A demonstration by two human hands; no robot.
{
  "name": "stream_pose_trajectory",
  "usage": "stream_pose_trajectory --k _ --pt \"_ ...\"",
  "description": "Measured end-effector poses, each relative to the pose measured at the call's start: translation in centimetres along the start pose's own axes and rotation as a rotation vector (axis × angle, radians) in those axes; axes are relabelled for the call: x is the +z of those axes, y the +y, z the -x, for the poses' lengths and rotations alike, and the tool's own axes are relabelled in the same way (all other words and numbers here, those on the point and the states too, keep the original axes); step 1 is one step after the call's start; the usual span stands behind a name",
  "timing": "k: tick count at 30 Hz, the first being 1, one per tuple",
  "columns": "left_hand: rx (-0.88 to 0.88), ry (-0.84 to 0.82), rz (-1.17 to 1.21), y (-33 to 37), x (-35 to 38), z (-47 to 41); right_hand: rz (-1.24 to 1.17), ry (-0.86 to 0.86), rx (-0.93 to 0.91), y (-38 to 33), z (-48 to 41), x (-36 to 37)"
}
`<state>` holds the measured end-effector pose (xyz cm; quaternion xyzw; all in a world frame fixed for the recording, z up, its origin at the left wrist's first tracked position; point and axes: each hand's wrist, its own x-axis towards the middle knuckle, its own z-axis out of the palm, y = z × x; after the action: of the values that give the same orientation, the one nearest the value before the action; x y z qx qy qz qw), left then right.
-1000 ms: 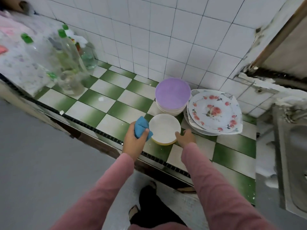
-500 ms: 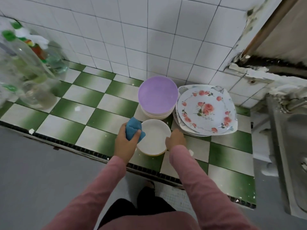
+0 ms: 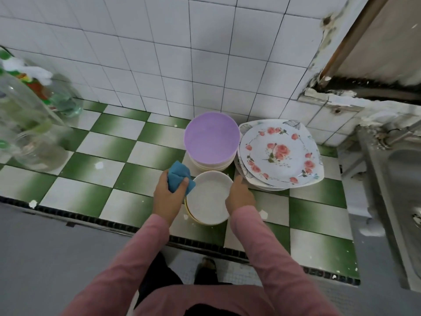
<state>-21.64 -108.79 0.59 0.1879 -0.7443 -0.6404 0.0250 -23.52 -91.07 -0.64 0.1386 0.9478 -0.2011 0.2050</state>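
A small stack of white bowls [image 3: 208, 199] sits near the front edge of the green and white checked counter [image 3: 98, 188]. My left hand [image 3: 167, 196] grips a folded blue cloth [image 3: 178, 177] at the stack's left rim. My right hand [image 3: 239, 195] holds the top bowl's right rim, its fingertips hidden over the edge. Behind stands a stack of bowls with a purple one [image 3: 211, 139] on top. To the right lies a pile of plates topped by a rose-patterned plate [image 3: 279, 153].
Clear plastic bottles [image 3: 29, 131] with green caps crowd the counter's left end. A steel sink [image 3: 401, 197] lies at the far right. White wall tiles [image 3: 159, 53] back the counter. Small white flecks dot the tiles.
The view has shifted right and closer to the counter. Both hands stay on the white bowls, the left still with the blue cloth.
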Motion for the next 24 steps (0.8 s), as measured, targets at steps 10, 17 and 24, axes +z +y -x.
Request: stream_pose_trajectory --k 10,17,24 --pt "-0.015 -0.025 -0.031 -0.1 -0.7 -2.1 0.06 -0.019 -0.145 -0.7 0.4 -1.0" --pt "-0.015 -0.012 -0.051 0.0 -0.5 -1.7 0.01 0.072 -0.157 -0.4 0.7 -1.7" --pt "-0.011 -0.015 -0.042 0.0 -0.3 -1.6 -0.054 0.131 -0.148 0.1 1.7 -2.2"
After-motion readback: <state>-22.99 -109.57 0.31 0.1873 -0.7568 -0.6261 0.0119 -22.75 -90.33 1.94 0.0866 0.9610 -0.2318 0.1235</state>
